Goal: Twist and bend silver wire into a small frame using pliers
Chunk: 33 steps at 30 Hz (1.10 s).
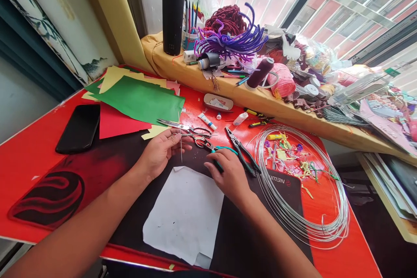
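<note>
On the red counter (29,156), the left hand (161,150) pinches a thin wire (181,141) upright; the right hand (228,173) grips teal-handled pliers (208,144) beside white paper (185,213)

Both forearms reach toward twelve o'clock; left hand (160,150) pinches with curled fingers, right hand (230,176) lies knuckles-up, seemingly gripping.

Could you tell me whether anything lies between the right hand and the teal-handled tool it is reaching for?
Nothing visible does: the right hand is already on the teal-handled tool, fingers at its handles. The black pliers lie just to its right, apart from it. The left hand holds a thin wire upright nearby.
</note>
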Tool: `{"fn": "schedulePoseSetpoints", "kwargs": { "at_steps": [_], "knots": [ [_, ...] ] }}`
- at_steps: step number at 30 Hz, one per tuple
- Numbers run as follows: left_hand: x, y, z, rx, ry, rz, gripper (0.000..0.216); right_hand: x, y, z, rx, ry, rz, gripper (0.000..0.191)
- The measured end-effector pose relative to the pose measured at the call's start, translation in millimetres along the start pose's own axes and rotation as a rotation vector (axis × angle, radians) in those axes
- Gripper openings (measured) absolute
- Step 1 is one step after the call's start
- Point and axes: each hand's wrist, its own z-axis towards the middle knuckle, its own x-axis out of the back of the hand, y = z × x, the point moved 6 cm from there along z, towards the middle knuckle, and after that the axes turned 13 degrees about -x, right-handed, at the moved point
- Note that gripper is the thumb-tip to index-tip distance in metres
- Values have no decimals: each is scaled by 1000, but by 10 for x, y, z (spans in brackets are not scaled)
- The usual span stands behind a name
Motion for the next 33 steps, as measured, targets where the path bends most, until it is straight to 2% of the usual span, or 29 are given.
{"fn": "schedulePoseSetpoints", "kwargs": {
  "at_steps": [4,9,12,21,25,29,31,33],
  "knots": [
    [-23,-21,-17,18,-10,12,27,91,212,6,-62,-13,-154,41],
    [-29,-22,-22,11,-20,18,28,-32,264,56,-81,-61,-326,63],
    [-31,-31,-22,16,-23,16,29,-109,282,87,-92,-40,-366,61],
    [-62,-105,-33,25,-57,44,34,-169,386,262,-184,-34,-330,37],
    [-60,-125,-32,16,-79,39,34,-129,407,284,-204,34,-168,26],
    [-126,-108,-56,-16,-141,4,30,30,386,281,-251,80,152,30],
    [-177,-99,-85,-20,-174,-17,27,85,343,284,-316,32,309,33],
    [-230,-95,-118,-13,-209,-39,24,63,279,277,-415,-93,517,37]
  ]
}}
